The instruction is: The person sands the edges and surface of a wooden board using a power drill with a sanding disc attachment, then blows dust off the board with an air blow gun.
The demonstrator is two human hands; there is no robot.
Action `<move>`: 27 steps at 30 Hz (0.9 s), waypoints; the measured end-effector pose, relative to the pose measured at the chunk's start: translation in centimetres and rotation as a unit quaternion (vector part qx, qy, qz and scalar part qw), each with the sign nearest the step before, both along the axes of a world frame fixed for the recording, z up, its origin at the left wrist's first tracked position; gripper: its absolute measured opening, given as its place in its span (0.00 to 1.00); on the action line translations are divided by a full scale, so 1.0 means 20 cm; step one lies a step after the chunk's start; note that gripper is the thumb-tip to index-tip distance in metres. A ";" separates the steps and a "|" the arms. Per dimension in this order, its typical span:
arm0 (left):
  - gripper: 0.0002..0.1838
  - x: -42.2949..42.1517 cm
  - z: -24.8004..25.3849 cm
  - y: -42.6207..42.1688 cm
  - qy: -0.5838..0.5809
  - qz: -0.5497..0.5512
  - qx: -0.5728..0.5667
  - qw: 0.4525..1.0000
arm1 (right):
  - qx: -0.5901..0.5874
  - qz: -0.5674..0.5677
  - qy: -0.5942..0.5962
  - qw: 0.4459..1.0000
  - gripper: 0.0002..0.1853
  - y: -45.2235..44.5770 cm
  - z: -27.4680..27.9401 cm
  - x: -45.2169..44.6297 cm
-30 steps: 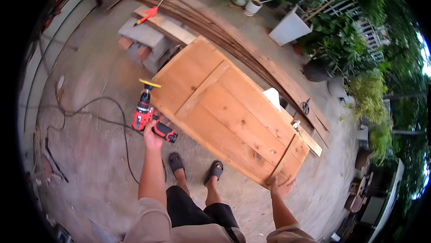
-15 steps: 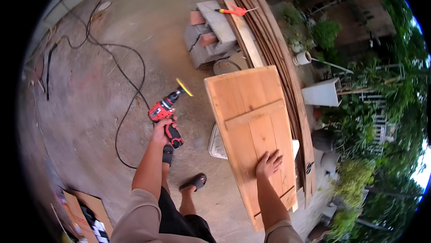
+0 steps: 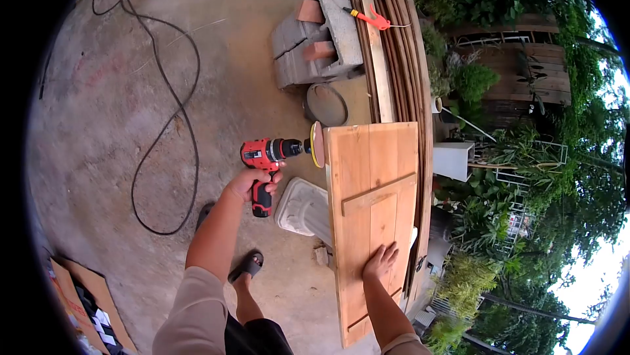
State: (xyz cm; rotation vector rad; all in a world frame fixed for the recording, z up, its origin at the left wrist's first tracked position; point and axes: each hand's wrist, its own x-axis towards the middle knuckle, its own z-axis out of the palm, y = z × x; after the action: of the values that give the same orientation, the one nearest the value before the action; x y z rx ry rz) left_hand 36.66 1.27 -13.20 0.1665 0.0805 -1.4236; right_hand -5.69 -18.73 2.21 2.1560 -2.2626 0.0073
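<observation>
Gripping the red drill (image 3: 256,153), the left hand (image 3: 251,184) aims its disc (image 3: 317,146) rightward at the far corner of the wooden panel (image 3: 380,158), contact unclear; lengthwise away runs the panel, right hand (image 3: 380,263) spread flat atop.

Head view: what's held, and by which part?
Left grip: the drill, by its handle. Right grip: nothing; it rests on the panel.

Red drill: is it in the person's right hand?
No, the left hand holds the red drill, while the right hand rests on the wooden panel.
</observation>
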 end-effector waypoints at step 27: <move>0.29 0.00 -0.03 0.02 -0.048 -0.061 0.062 0.995 | -0.007 0.006 0.010 1.000 0.38 0.00 -0.03 -0.03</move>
State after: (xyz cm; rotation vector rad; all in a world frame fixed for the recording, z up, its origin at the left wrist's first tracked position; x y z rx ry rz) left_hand 36.69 1.76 -13.82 0.3473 0.0819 -1.5306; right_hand -6.34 -18.68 1.66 2.1536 -2.2313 0.0020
